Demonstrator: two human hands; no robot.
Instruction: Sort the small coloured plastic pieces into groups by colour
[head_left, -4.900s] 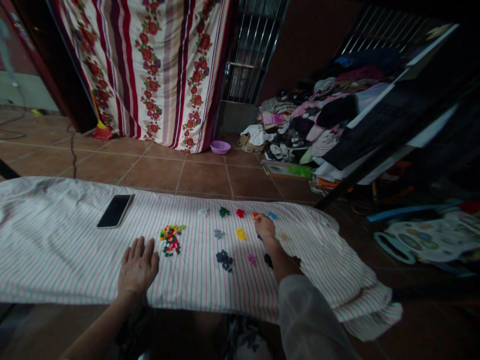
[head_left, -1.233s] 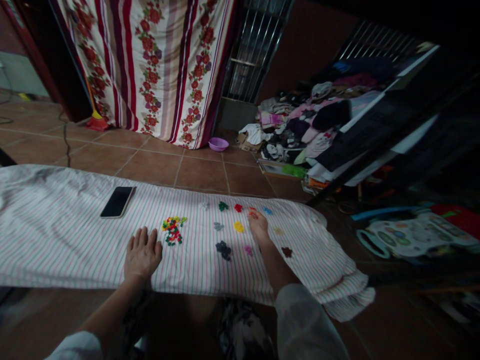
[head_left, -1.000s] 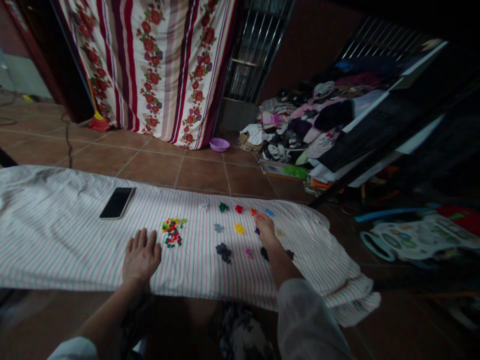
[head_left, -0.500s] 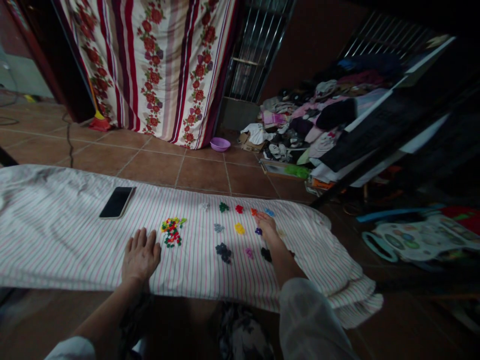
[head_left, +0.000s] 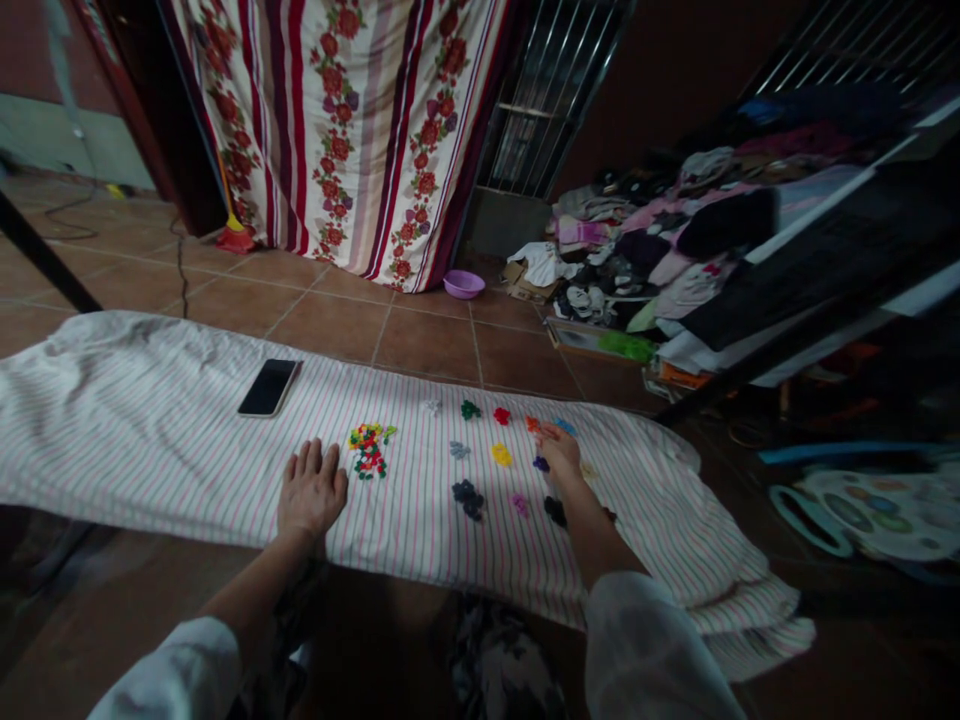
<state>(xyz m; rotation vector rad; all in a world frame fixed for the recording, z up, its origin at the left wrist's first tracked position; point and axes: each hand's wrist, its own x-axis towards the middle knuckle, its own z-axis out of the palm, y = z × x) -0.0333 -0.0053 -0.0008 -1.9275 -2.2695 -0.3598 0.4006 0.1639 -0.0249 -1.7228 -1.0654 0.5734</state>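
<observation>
My left hand [head_left: 312,487] lies flat on the striped cloth [head_left: 300,520], fingers spread, just left of a mixed pile of small red, green and yellow pieces [head_left: 370,452]. My right hand [head_left: 560,448] is at the orange pile [head_left: 532,425], its fingertips low over the cloth; whether they hold a piece is too small to tell. Beside it are a light blue pile [head_left: 565,426] and a dark purple one [head_left: 541,464]. Other single-colour piles include green [head_left: 470,410], red [head_left: 502,415], yellow [head_left: 501,455], grey [head_left: 459,451], dark grey [head_left: 468,499], pink [head_left: 520,505] and black [head_left: 555,511].
A phone [head_left: 270,388] lies on the cloth's left part. Beyond, on the tiled floor, are a purple basin [head_left: 463,284] and a heap of clothes [head_left: 645,230]. A striped floral curtain [head_left: 375,130] hangs behind. Dark slanted bars stand at both sides.
The whole view has shifted, so the cloth and piles appear farther right. My right hand remains by the orange pile, and my left hand stays flat on the cloth.
</observation>
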